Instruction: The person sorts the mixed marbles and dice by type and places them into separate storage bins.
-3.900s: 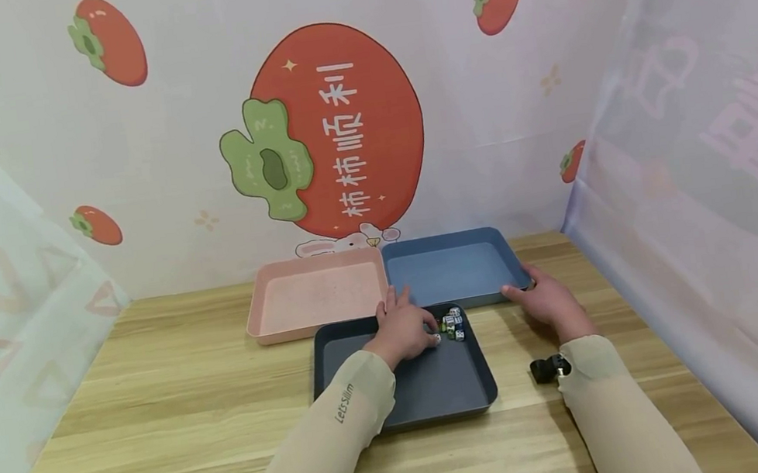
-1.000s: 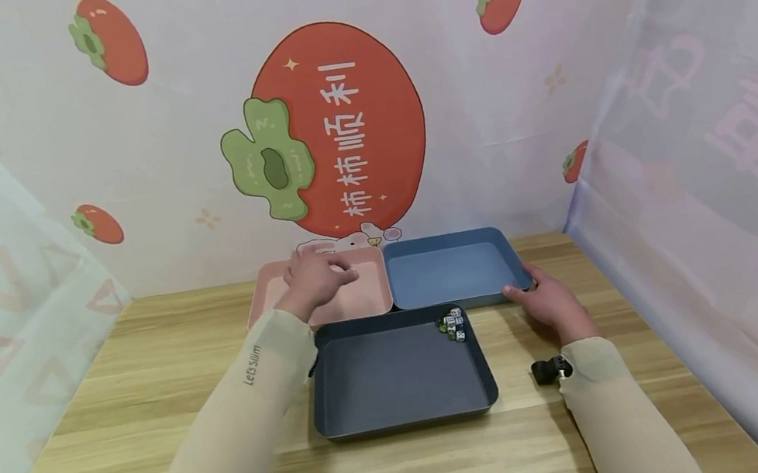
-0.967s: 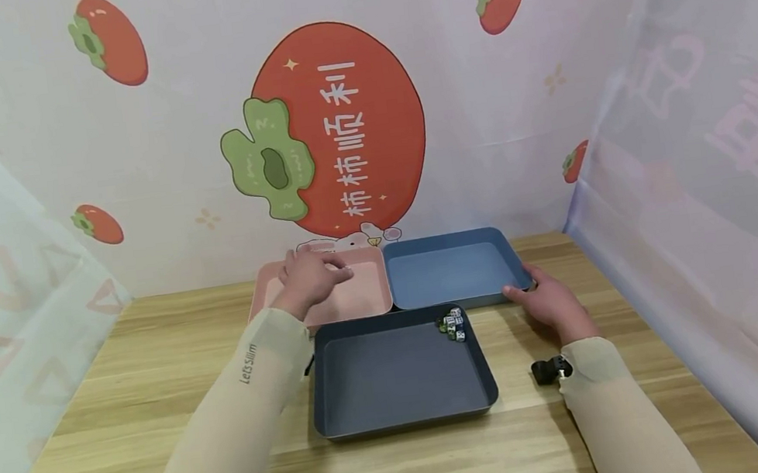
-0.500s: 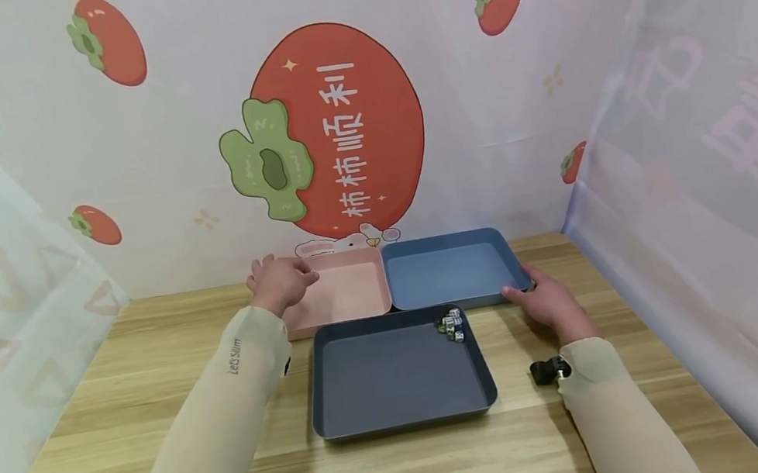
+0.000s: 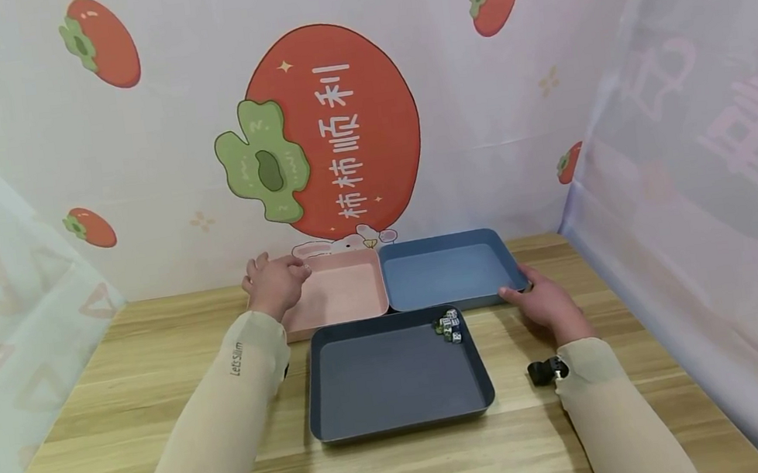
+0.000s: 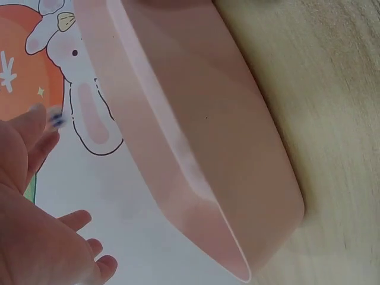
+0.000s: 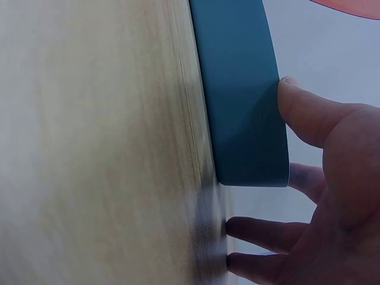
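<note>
At left, our left hand pinches a die above the pink tray; a loosened pinch could drop it outside. Centrally, more dice crowd the dark tray's upper right; rightward, the blue tray touches our right hand, fingers spread.

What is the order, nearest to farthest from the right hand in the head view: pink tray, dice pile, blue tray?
1. Blue tray: the right hand touches its near right corner.
2. Dice pile: in the dark tray's far right corner.
3. Pink tray: left of the blue tray.
</note>
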The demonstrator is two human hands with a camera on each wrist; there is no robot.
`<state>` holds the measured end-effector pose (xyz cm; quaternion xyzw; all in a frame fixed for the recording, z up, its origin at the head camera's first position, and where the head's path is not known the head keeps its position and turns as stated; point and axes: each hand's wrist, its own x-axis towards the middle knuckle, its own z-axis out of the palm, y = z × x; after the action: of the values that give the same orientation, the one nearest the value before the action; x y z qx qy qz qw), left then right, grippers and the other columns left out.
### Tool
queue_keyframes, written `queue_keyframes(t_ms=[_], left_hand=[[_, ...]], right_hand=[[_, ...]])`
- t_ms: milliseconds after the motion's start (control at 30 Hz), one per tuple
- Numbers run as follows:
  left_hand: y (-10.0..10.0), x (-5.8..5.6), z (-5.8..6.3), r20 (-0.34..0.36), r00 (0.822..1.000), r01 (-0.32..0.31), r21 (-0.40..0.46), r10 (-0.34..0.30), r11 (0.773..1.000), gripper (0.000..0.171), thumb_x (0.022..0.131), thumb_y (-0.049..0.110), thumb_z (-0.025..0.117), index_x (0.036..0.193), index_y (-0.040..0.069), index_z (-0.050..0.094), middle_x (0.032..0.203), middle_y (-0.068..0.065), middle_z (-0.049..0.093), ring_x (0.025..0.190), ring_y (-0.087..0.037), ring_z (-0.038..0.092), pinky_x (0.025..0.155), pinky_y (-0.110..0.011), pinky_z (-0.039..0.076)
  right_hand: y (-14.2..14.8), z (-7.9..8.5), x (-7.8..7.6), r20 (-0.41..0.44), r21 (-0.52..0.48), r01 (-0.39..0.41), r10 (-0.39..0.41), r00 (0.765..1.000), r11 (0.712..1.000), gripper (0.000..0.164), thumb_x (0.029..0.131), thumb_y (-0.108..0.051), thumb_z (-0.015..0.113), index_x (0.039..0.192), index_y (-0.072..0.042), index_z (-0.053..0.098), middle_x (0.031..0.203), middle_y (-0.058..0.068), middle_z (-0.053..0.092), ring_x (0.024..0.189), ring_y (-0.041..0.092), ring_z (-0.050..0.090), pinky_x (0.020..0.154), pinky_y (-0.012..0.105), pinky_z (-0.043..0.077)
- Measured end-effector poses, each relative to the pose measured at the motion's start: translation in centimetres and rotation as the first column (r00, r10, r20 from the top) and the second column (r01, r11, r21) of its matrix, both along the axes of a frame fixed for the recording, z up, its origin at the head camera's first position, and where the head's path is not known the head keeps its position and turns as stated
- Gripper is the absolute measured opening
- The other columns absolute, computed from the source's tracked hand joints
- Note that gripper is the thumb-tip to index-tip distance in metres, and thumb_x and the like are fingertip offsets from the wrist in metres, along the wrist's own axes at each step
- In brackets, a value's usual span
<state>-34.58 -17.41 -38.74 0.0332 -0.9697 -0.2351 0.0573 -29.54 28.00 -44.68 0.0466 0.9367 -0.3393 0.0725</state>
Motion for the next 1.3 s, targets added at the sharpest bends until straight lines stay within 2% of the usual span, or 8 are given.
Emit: queue_keyframes(t_ms=[200, 467, 600, 733, 900, 1033, 1167, 1300], left_hand=[[-0.1, 0.1, -0.1, -0.004, 1.0, -0.024, -0.014, 0.024, 1.0, 0.047, 0.093, 0.04, 0.051, 0.135, 0.018, 0.052, 0.142, -0.024, 0.032, 0.133, -0.045, 0.006, 0.097, -0.063, 0.01], [-0.1, 0.2, 0.1, 0.009, 1.0, -0.014, 0.004, 0.014, 1.0, 0.05, 0.091, 0.041, 0.055, 0.136, 0.021, 0.051, 0.141, -0.02, 0.037, 0.133, -0.045, 0.005, 0.097, -0.063, 0.01], [0.0, 0.1, 0.1, 0.016, 1.0, -0.002, 0.029, 0.001, 1.0, 0.052, 0.089, 0.042, 0.057, 0.136, 0.021, 0.05, 0.143, -0.021, 0.032, 0.134, -0.044, 0.005, 0.097, -0.064, 0.01], [0.6, -0.1, 0.2, 0.032, 0.999, 0.01, 0.047, -0.011, 0.999, 0.056, 0.089, 0.053, 0.052, 0.138, 0.026, 0.048, 0.145, -0.018, 0.031, 0.134, -0.043, 0.005, 0.098, -0.064, 0.01], [3.1, 0.1, 0.9, 0.002, 0.998, 0.063, 0.074, -0.063, 0.995, 0.06, 0.085, 0.06, 0.051, 0.135, 0.026, 0.052, 0.143, -0.01, 0.038, 0.134, -0.041, 0.008, 0.097, -0.066, 0.008], [5.9, 0.9, 1.6, -0.035, 0.991, 0.13, 0.051, -0.129, 0.99, 0.054, 0.084, 0.056, 0.057, 0.131, 0.028, 0.057, 0.146, -0.012, 0.03, 0.134, -0.039, 0.007, 0.096, -0.066, 0.012], [8.3, 1.8, 1.8, -0.051, 0.978, 0.202, 0.021, -0.201, 0.979, 0.048, 0.084, 0.051, 0.061, 0.127, 0.031, 0.059, 0.15, -0.014, 0.019, 0.135, -0.039, 0.005, 0.097, -0.065, 0.011], [10.3, 2.9, 1.4, -0.076, 0.957, 0.284, 0.032, -0.281, 0.958, 0.042, 0.083, 0.048, 0.064, 0.121, 0.031, 0.065, 0.149, -0.011, 0.023, 0.136, -0.037, 0.005, 0.099, -0.063, 0.01]], right_hand=[[0.0, -0.1, 0.0, -0.003, -0.001, 0.0, 0.0, 1.0, 1.0, 0.092, 0.086, -0.062, 0.049, 0.151, -0.011, 0.007, 0.146, 0.03, 0.022, 0.129, 0.049, 0.022, 0.097, 0.063, 0.023], [0.0, -0.1, -0.1, -0.001, 0.004, 0.0, 0.0, 1.0, 1.0, 0.092, 0.086, -0.062, 0.049, 0.151, -0.011, 0.007, 0.146, 0.029, 0.02, 0.13, 0.049, 0.022, 0.097, 0.063, 0.022], [0.0, -0.1, -0.2, 0.001, 0.013, -0.001, 0.001, 1.0, 1.0, 0.092, 0.086, -0.062, 0.049, 0.151, -0.011, 0.007, 0.146, 0.029, 0.021, 0.129, 0.049, 0.022, 0.097, 0.063, 0.023], [0.0, -0.2, -0.2, 0.003, 0.02, 0.001, -0.001, 1.0, 1.0, 0.092, 0.086, -0.062, 0.049, 0.151, -0.011, 0.007, 0.146, 0.029, 0.022, 0.129, 0.049, 0.023, 0.097, 0.063, 0.023], [0.0, -0.2, -0.2, 0.005, 0.021, -0.003, 0.003, 1.0, 1.0, 0.093, 0.085, -0.064, 0.048, 0.151, -0.012, 0.007, 0.146, 0.029, 0.022, 0.129, 0.049, 0.023, 0.097, 0.063, 0.023], [0.0, -0.2, -0.1, 0.007, 0.016, -0.002, 0.002, 1.0, 1.0, 0.093, 0.086, -0.064, 0.048, 0.151, -0.012, 0.006, 0.146, 0.029, 0.021, 0.129, 0.049, 0.023, 0.097, 0.063, 0.023], [0.1, -0.2, -0.1, 0.012, 0.021, -0.001, 0.0, 1.0, 1.0, 0.093, 0.086, -0.064, 0.048, 0.151, -0.013, 0.006, 0.146, 0.029, 0.021, 0.129, 0.049, 0.023, 0.097, 0.063, 0.023], [0.1, -0.1, -0.2, 0.015, 0.024, 0.0, -0.001, 1.0, 1.0, 0.094, 0.085, -0.065, 0.048, 0.151, -0.013, 0.005, 0.146, 0.029, 0.021, 0.13, 0.049, 0.022, 0.097, 0.063, 0.023]])
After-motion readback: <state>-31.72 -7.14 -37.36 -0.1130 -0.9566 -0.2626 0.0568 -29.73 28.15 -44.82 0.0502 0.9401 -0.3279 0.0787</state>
